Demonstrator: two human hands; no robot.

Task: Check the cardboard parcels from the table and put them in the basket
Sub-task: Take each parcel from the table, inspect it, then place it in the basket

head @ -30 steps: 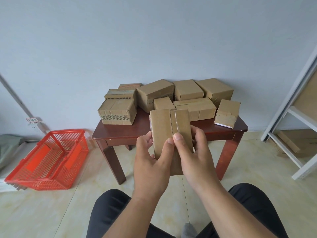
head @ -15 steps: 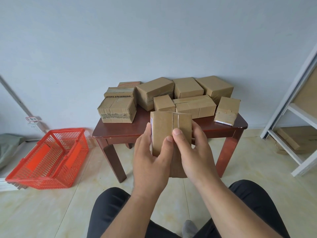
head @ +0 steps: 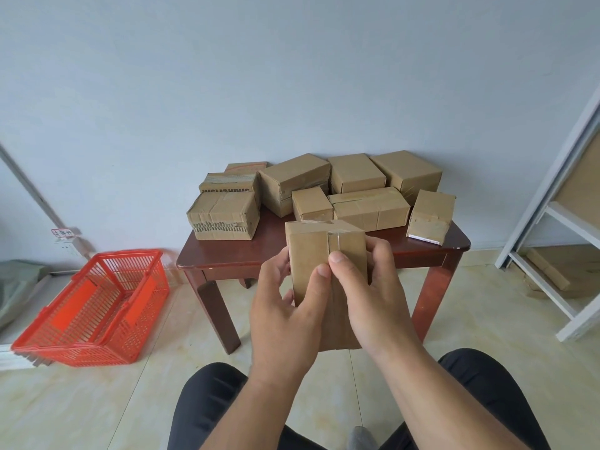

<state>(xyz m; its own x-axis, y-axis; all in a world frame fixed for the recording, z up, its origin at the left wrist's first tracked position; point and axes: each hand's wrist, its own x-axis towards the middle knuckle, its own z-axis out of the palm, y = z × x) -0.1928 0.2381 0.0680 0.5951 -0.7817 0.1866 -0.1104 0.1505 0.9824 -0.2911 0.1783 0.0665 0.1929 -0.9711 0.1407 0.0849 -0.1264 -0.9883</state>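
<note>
Centre frame: brown taped cardboard parcel (head: 319, 254) held upright in mid-air, gripped from the left by left hand (head: 285, 315) and from the right by right hand (head: 378, 306), both thumbs on the near face beside the clear tape seam. Behind, in middle frame: dark red-brown wooden table (head: 227, 256) bearing nine more brown cardboard parcels (head: 370, 207). Lower left, on pale tiled floor (head: 97, 401): red plastic mesh basket (head: 94, 306), well apart from held parcel.

A low dark-red wooden table (head: 227, 258) stands against the wall, its top crowded with taped cardboard parcels (head: 370, 207). On the tiled floor (head: 97, 401) to its left sits a red basket (head: 94, 306).
</note>
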